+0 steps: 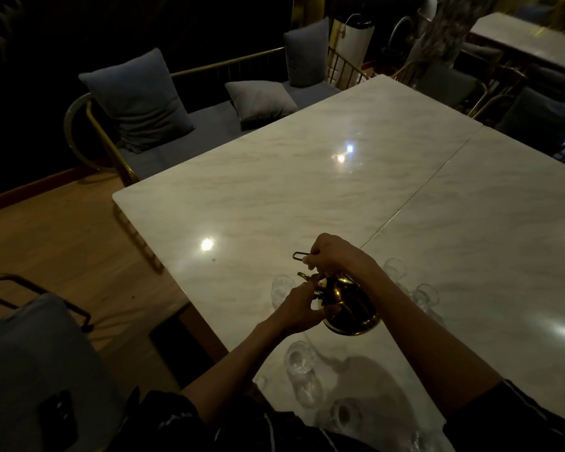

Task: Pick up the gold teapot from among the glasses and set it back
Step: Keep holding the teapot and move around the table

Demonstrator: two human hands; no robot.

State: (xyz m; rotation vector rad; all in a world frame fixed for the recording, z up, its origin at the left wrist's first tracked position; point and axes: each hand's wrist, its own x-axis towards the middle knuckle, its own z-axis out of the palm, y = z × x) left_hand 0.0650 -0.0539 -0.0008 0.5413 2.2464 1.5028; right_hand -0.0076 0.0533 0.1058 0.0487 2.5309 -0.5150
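Note:
The gold teapot (349, 305) hangs tilted above the marble table (274, 177), ringed by clear glasses. My right hand (335, 254) grips its thin wire handle from above. My left hand (302, 306) holds the pot's side by the spout, fingers curled against the body. A glass (282, 288) stands just left of the pot, two glasses (393, 269) (426, 296) to its right, and one glass (300, 357) close in front. A further glass (344, 414) sits near the table's front edge.
The table is two marble slabs joined by a seam (415, 197). A gold-framed sofa with grey cushions (137, 99) stands beyond the far left edge. A grey chair (30, 353) with a dark phone (59, 419) on it is at my left, over wooden floor.

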